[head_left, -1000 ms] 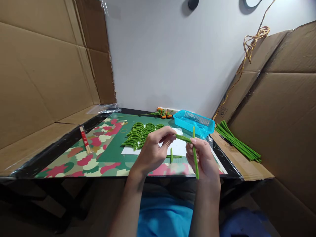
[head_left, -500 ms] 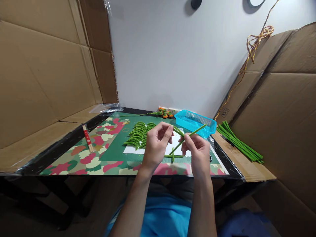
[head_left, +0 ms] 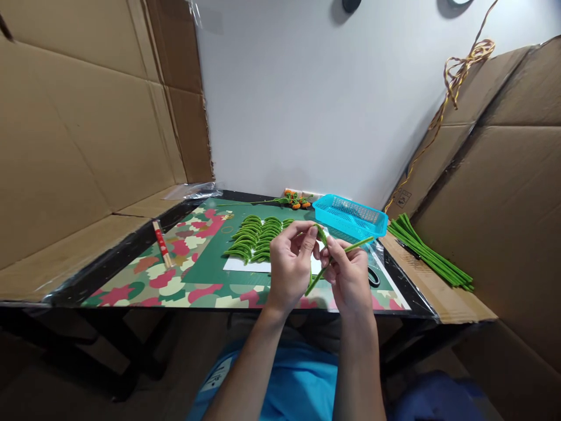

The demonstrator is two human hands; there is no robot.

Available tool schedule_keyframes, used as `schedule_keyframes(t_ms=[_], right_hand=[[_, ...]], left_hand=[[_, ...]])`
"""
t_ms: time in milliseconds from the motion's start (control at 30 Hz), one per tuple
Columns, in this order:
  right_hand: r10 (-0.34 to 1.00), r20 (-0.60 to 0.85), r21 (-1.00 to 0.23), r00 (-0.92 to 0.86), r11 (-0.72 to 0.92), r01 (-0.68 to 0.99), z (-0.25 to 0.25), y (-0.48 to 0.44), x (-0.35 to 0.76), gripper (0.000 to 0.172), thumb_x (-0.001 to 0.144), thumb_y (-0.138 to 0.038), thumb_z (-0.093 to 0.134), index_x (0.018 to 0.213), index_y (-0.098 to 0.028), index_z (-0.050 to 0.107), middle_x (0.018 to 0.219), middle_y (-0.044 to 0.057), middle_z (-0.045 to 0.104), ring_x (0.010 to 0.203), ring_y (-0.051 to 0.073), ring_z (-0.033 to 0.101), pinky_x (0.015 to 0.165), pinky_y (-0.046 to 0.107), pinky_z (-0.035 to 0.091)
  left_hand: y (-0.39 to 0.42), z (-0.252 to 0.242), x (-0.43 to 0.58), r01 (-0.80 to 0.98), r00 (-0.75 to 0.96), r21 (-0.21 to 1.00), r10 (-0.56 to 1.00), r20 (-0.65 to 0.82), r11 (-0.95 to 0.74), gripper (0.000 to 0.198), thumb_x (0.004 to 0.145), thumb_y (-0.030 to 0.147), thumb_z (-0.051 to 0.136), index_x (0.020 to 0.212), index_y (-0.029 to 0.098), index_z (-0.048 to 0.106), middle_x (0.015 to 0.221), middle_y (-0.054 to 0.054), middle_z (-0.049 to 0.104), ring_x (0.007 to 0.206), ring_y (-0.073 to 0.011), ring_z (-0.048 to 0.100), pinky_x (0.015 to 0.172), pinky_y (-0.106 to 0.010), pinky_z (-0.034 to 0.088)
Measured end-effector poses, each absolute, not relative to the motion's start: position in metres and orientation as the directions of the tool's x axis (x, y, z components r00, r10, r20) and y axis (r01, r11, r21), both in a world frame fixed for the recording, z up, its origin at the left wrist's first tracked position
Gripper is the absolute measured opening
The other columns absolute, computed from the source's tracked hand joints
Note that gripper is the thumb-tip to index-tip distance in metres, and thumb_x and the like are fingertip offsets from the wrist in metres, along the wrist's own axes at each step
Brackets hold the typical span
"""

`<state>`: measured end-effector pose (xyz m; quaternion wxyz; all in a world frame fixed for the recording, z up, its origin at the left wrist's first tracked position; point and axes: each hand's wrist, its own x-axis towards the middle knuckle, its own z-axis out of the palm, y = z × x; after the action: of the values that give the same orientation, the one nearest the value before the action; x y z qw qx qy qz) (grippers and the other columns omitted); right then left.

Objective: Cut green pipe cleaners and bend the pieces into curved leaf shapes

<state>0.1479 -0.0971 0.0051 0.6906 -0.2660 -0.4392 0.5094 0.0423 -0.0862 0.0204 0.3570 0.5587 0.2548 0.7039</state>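
Both hands are raised over the near edge of the table, close together. My left hand (head_left: 290, 263) pinches a bent green pipe cleaner (head_left: 321, 235) between thumb and fingers. My right hand (head_left: 349, 275) grips the other end of that bent piece, plus a straight green pipe cleaner (head_left: 361, 243) that crosses it and slants down to the left. Behind my left hand, curved green pipe cleaner pieces (head_left: 248, 237) lie in rows on a white sheet (head_left: 236, 265). More green pieces under my hands are partly hidden.
Beyond my hands sits a blue plastic basket (head_left: 350, 216); orange flowers on green stems (head_left: 295, 202) lie left of it. Scissors (head_left: 373, 277) show one dark handle. A bundle of green pipe cleaners (head_left: 432, 254) rests on cardboard at right. A red-wrapped packet (head_left: 162, 242) lies left.
My hands have drawn closer together, and the pipe cleaner between them is now bent into a curve. The straight piece has tilted lower with my right hand.
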Motion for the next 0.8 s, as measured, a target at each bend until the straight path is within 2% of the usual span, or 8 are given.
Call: schedule_keyframes(t_ms=[67, 167, 300, 367, 500, 567, 667, 800], right_hand=[[0.929, 0.349, -0.812, 0.127, 0.367, -0.455, 0.004, -0.098, 0.150, 0.037, 0.086, -0.045, 0.083, 0.069, -0.015, 0.070, 0.061, -0.003, 0.060, 0.040, 0.002, 0.036, 0.036, 0.017, 0.021], [0.885, 0.417, -0.811, 0.207, 0.465, -0.355, 0.003, -0.098, 0.153, 0.031, 0.088, -0.043, 0.082, 0.075, -0.016, 0.073, 0.067, -0.001, 0.066, 0.039, 0.004, 0.043, 0.035, 0.018, 0.029], [0.838, 0.433, -0.752, 0.331, 0.539, -0.381, 0.003, -0.094, 0.154, 0.026, 0.085, -0.042, 0.084, 0.082, -0.017, 0.076, 0.076, 0.002, 0.073, 0.052, 0.011, 0.060, 0.044, 0.022, 0.048], [0.832, 0.394, -0.719, 0.391, 0.544, -0.432, 0.003, -0.091, 0.153, 0.027, 0.082, -0.043, 0.086, 0.086, -0.018, 0.076, 0.081, 0.003, 0.075, 0.057, 0.012, 0.064, 0.048, 0.023, 0.052], [0.808, 0.321, -0.703, 0.494, 0.553, -0.448, 0.004, -0.088, 0.148, 0.031, 0.078, -0.045, 0.088, 0.084, -0.017, 0.076, 0.088, 0.006, 0.075, 0.060, 0.011, 0.060, 0.044, 0.021, 0.047], [0.817, 0.313, -0.719, 0.485, 0.537, -0.441, 0.004, -0.087, 0.146, 0.032, 0.076, -0.045, 0.088, 0.081, -0.016, 0.077, 0.078, 0.003, 0.070, 0.055, 0.009, 0.052, 0.040, 0.020, 0.042], [0.830, 0.335, -0.746, 0.445, 0.523, -0.413, 0.001, -0.087, 0.144, 0.030, 0.079, -0.045, 0.087, 0.081, -0.016, 0.079, 0.059, -0.004, 0.054, 0.048, 0.007, 0.040, 0.037, 0.019, 0.036], [0.836, 0.401, -0.807, 0.374, 0.516, -0.287, -0.001, -0.089, 0.144, 0.030, 0.084, -0.045, 0.084, 0.081, -0.015, 0.080, 0.058, -0.004, 0.053, 0.043, 0.007, 0.043, 0.036, 0.021, 0.036]], left_hand=[[-0.087, 0.021, 0.041, -0.162, -0.132, 0.758, 0.775, 0.618, -0.632, 0.020, 0.099, 0.038, 0.070, 0.093, 0.018, 0.072, 0.065, 0.003, 0.061, 0.056, -0.0098, 0.057, 0.056, -0.021, 0.047], [-0.084, 0.022, 0.033, -0.120, -0.054, 0.776, 0.784, 0.618, -0.620, 0.023, 0.099, 0.040, 0.070, 0.093, 0.018, 0.074, 0.074, 0.000, 0.067, 0.063, -0.0107, 0.059, 0.062, -0.022, 0.048], [-0.074, 0.020, 0.018, -0.100, 0.242, 0.837, 0.803, 0.544, -0.537, 0.034, 0.102, 0.046, 0.063, 0.097, 0.017, 0.078, 0.094, -0.006, 0.075, 0.075, -0.0136, 0.063, 0.070, -0.024, 0.050], [-0.070, 0.016, 0.014, -0.103, 0.341, 0.868, 0.803, 0.489, -0.485, 0.031, 0.097, 0.046, 0.071, 0.101, 0.017, 0.078, 0.096, -0.006, 0.075, 0.081, -0.0154, 0.065, 0.073, -0.024, 0.051], [-0.065, 0.009, 0.016, -0.226, 0.205, 0.877, 0.860, 0.468, -0.424, 0.029, 0.091, 0.044, 0.079, 0.091, 0.016, 0.073, 0.078, -0.002, 0.068, 0.069, -0.0121, 0.060, 0.060, -0.021, 0.044], [-0.063, 0.007, 0.017, -0.246, 0.132, 0.868, 0.872, 0.472, -0.432, 0.032, 0.095, 0.046, 0.073, 0.085, 0.016, 0.070, 0.074, -0.001, 0.065, 0.064, -0.0102, 0.054, 0.054, -0.020, 0.040], [-0.062, 0.005, 0.018, -0.220, 0.145, 0.863, 0.859, 0.490, -0.455, 0.035, 0.098, 0.047, 0.069, 0.084, 0.015, 0.071, 0.075, -0.002, 0.065, 0.064, -0.0105, 0.055, 0.052, -0.020, 0.040], [-0.064, 0.007, 0.020, -0.216, 0.044, 0.845, 0.860, 0.508, -0.488, 0.036, 0.095, 0.049, 0.073, 0.081, 0.016, 0.070, 0.070, -0.001, 0.063, 0.056, -0.0103, 0.053, 0.043, -0.020, 0.036]])
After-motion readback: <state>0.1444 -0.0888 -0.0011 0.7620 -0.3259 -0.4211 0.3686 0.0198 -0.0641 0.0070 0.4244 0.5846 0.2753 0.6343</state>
